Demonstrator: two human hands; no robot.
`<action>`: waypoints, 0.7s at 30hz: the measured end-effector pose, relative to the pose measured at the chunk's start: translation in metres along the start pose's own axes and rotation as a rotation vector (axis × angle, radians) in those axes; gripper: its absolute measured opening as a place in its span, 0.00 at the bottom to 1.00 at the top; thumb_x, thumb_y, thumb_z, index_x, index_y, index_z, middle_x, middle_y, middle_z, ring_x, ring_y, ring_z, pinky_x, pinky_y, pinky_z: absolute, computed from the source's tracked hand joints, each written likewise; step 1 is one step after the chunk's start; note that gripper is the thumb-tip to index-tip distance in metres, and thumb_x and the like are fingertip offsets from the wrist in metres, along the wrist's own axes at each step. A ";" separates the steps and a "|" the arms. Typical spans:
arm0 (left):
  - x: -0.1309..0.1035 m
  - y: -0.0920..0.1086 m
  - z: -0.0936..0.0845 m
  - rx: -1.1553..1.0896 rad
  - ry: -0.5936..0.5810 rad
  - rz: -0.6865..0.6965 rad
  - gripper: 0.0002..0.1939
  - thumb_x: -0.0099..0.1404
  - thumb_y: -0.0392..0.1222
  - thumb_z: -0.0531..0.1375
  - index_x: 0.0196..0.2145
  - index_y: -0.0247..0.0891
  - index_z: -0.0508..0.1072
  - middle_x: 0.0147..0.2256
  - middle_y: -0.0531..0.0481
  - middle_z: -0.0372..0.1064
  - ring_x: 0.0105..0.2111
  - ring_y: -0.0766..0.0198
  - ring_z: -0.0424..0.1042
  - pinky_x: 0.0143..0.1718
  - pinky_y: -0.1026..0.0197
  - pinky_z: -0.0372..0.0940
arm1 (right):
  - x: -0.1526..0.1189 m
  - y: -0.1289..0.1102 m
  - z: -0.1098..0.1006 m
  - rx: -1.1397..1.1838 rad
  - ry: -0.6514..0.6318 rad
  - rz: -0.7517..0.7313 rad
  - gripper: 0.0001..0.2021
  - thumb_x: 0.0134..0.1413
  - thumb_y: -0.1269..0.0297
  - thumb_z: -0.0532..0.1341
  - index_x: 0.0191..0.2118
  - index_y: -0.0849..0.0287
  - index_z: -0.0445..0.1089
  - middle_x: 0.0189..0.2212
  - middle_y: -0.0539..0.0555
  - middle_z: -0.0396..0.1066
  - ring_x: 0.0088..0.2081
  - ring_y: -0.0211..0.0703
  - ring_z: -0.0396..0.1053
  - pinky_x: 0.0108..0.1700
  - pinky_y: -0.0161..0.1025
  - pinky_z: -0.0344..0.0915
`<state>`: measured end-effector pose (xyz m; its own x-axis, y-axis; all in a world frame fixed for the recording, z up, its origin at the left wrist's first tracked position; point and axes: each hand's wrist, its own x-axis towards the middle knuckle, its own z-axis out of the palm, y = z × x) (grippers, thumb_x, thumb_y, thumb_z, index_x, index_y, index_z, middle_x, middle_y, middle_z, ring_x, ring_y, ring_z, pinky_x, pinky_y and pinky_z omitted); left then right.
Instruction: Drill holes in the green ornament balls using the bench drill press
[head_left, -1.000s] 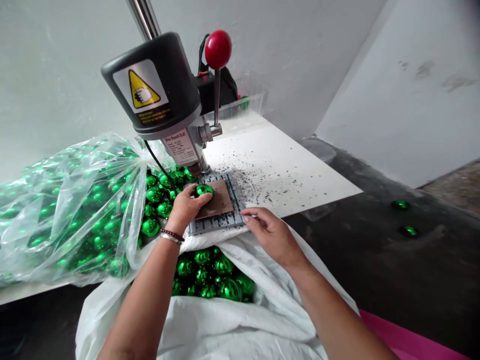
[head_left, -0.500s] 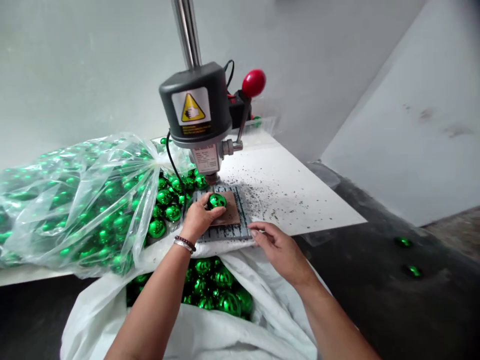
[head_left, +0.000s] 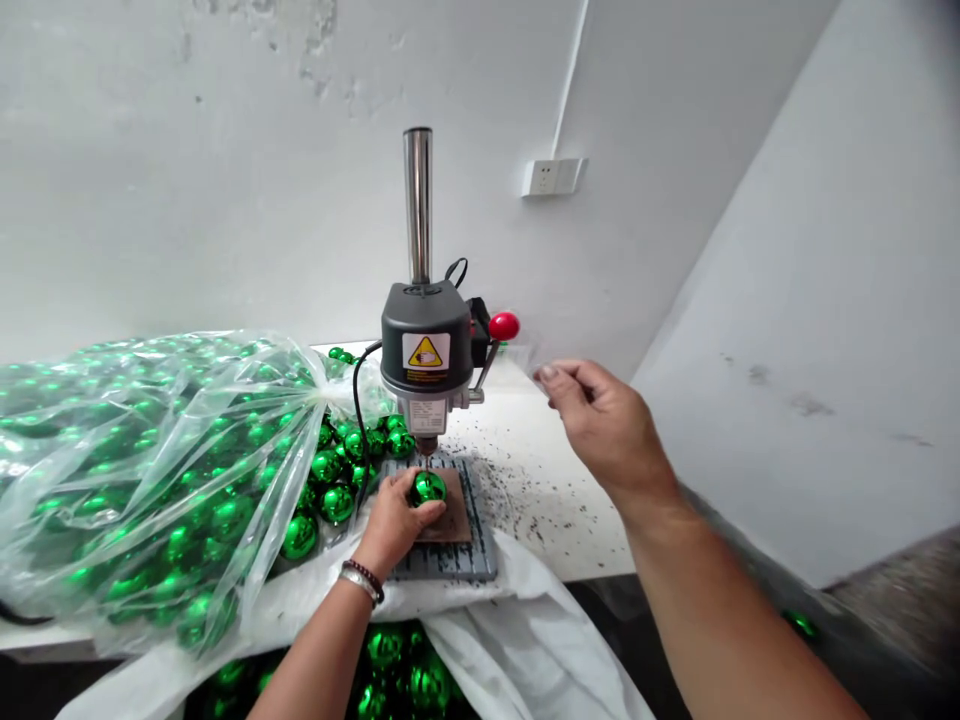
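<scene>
One green ball [head_left: 429, 487] is sitting below the bit [head_left: 427, 462] of the drill [head_left: 425, 342], on a brown board [head_left: 457, 522], and your left hand [head_left: 397, 515] is pinching it snugly between thumb and fingers. Your right hand [head_left: 611, 430] is hovering right of the drill, half curling, apart from its red knob [head_left: 504, 326]; I cannot tell whether it is holding anything. If your thumb is slackening, that slick ball could be rolling, or the bit skidding toward your fingers.

Dark chips [head_left: 517, 490] are littering the white table [head_left: 517, 405] right of the drill. Left of it, a clear bag [head_left: 277, 510] is bulging; in front, a white sack [head_left: 525, 640] is sagging. Behind the drill, a pale wall [head_left: 225, 200] is carrying a socket [head_left: 553, 177].
</scene>
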<state>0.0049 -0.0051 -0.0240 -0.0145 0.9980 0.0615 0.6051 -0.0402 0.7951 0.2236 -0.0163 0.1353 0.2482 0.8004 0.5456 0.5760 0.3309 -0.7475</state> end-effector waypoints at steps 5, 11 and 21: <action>-0.002 0.001 0.000 -0.008 0.006 0.000 0.26 0.53 0.46 0.66 0.50 0.38 0.75 0.43 0.43 0.70 0.43 0.55 0.70 0.52 0.55 0.62 | 0.057 -0.016 0.017 -0.006 -0.030 -0.100 0.21 0.59 0.50 0.53 0.46 0.59 0.73 0.38 0.56 0.74 0.37 0.38 0.69 0.42 0.38 0.66; -0.003 0.003 0.001 -0.021 0.013 -0.029 0.30 0.52 0.46 0.66 0.53 0.37 0.73 0.45 0.41 0.69 0.45 0.53 0.69 0.52 0.55 0.62 | 0.092 -0.008 0.050 -0.152 -0.249 -0.276 0.14 0.57 0.58 0.55 0.37 0.59 0.75 0.40 0.54 0.74 0.42 0.39 0.69 0.47 0.36 0.64; -0.007 0.009 -0.004 0.017 -0.012 -0.024 0.27 0.54 0.45 0.66 0.52 0.37 0.73 0.44 0.42 0.71 0.47 0.53 0.68 0.52 0.56 0.61 | 0.102 -0.002 0.053 -0.239 -0.392 -0.403 0.16 0.58 0.54 0.56 0.31 0.64 0.70 0.29 0.53 0.70 0.32 0.33 0.63 0.34 0.30 0.58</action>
<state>0.0075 -0.0127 -0.0151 -0.0195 0.9992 0.0347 0.6184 -0.0152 0.7857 0.2064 0.0907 0.1727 -0.3047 0.7749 0.5538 0.7352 0.5610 -0.3805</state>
